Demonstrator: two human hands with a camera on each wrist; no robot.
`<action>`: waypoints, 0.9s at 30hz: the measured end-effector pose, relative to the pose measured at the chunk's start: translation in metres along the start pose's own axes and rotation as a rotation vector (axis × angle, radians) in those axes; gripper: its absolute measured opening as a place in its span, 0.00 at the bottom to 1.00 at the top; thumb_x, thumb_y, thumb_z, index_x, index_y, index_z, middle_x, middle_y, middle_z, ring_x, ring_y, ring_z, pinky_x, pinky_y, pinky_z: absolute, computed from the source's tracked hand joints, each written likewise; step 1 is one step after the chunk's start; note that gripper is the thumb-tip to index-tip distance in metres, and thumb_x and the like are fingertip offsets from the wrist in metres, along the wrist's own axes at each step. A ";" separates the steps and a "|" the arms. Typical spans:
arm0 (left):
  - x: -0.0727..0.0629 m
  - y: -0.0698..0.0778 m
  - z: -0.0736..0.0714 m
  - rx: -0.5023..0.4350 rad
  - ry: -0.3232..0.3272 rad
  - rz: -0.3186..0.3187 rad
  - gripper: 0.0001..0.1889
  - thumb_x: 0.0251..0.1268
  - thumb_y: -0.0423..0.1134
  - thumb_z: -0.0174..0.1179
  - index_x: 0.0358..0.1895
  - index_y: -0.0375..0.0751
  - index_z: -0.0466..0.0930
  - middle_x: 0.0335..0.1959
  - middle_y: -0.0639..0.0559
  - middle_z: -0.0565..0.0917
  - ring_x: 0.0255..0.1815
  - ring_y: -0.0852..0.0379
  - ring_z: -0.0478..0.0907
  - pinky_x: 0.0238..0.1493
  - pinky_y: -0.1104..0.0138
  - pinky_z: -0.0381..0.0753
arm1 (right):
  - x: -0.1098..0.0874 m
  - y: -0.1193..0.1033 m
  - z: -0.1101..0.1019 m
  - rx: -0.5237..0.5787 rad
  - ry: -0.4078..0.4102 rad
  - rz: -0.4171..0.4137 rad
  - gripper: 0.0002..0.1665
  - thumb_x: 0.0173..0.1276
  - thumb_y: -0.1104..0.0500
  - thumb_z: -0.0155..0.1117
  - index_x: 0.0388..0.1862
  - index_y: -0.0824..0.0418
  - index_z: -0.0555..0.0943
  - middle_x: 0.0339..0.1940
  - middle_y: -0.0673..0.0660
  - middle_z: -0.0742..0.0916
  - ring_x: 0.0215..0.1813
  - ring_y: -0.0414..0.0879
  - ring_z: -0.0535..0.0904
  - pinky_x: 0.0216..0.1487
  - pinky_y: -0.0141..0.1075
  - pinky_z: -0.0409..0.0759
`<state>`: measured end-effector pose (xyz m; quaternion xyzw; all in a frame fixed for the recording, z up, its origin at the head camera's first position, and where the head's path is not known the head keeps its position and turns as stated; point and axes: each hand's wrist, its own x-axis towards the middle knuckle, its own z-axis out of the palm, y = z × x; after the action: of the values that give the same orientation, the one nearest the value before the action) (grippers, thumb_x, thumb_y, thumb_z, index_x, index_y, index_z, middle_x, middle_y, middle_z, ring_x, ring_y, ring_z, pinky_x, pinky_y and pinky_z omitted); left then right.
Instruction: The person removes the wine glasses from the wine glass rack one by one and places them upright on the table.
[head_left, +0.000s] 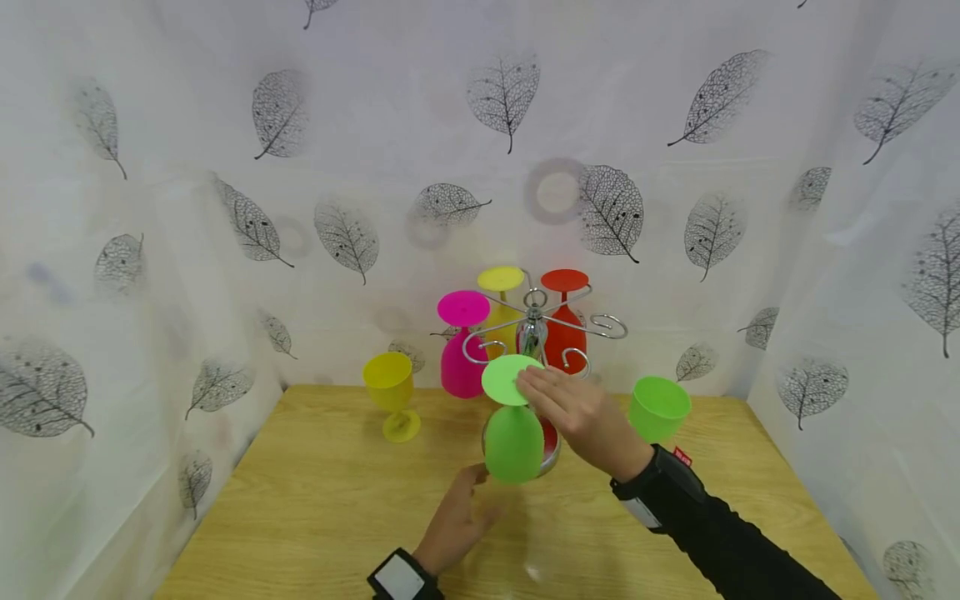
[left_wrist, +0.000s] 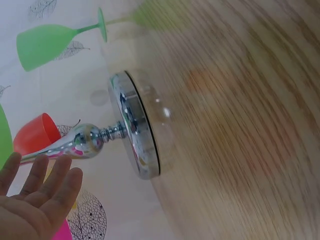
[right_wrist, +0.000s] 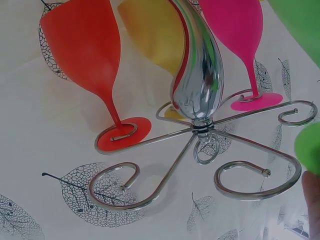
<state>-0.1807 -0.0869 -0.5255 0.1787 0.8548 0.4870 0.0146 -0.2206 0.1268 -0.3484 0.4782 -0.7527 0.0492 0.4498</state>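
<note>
My right hand (head_left: 581, 412) pinches the foot of an upside-down green goblet (head_left: 513, 450), fingers on top of the disc. The goblet hangs in front of a chrome glass rack (head_left: 532, 333) with curled wire arms. In the right wrist view only a bit of the hand (right_wrist: 313, 205) shows, at the edge of the green foot (right_wrist: 308, 145). Below and left of the bowl is my left hand (head_left: 453, 525); the left wrist view shows its fingers (left_wrist: 60, 175) spread, with nothing held. Pink (head_left: 462, 358), yellow (head_left: 501, 321) and red (head_left: 566, 329) goblets hang inverted from the rack.
A yellow goblet (head_left: 390, 383) stands upright on the wooden table (head_left: 300, 483) at the left. Another green goblet (head_left: 658, 408) stands at the right, partly behind my right wrist. A leaf-patterned white sheet (head_left: 420, 108) covers the back and sides.
</note>
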 end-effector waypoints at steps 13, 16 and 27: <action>0.002 0.004 -0.009 0.260 0.335 0.323 0.50 0.42 0.25 0.71 0.71 0.43 0.54 0.72 0.45 0.59 0.70 0.48 0.61 0.63 0.51 0.72 | -0.020 -0.014 0.006 0.187 0.099 0.007 0.20 0.74 0.57 0.45 0.44 0.66 0.83 0.41 0.58 0.89 0.43 0.48 0.86 0.42 0.37 0.84; 0.003 0.005 -0.009 0.354 0.392 0.477 0.53 0.34 0.25 0.75 0.69 0.40 0.54 0.74 0.41 0.54 0.72 0.49 0.56 0.64 0.51 0.72 | -0.025 -0.016 0.010 0.231 0.086 0.066 0.21 0.75 0.56 0.43 0.43 0.65 0.83 0.39 0.57 0.89 0.40 0.48 0.87 0.39 0.36 0.85; 0.003 0.019 -0.011 0.493 0.490 0.822 0.47 0.26 0.31 0.76 0.61 0.46 0.66 0.73 0.37 0.53 0.77 0.49 0.46 0.78 0.65 0.46 | -0.047 -0.027 0.033 0.592 -0.071 0.435 0.10 0.60 0.71 0.63 0.40 0.64 0.84 0.33 0.56 0.89 0.34 0.43 0.85 0.35 0.25 0.83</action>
<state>-0.1804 -0.0865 -0.5035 0.3779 0.7816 0.2648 -0.4197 -0.2146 0.1274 -0.4113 0.4178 -0.8050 0.3430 0.2447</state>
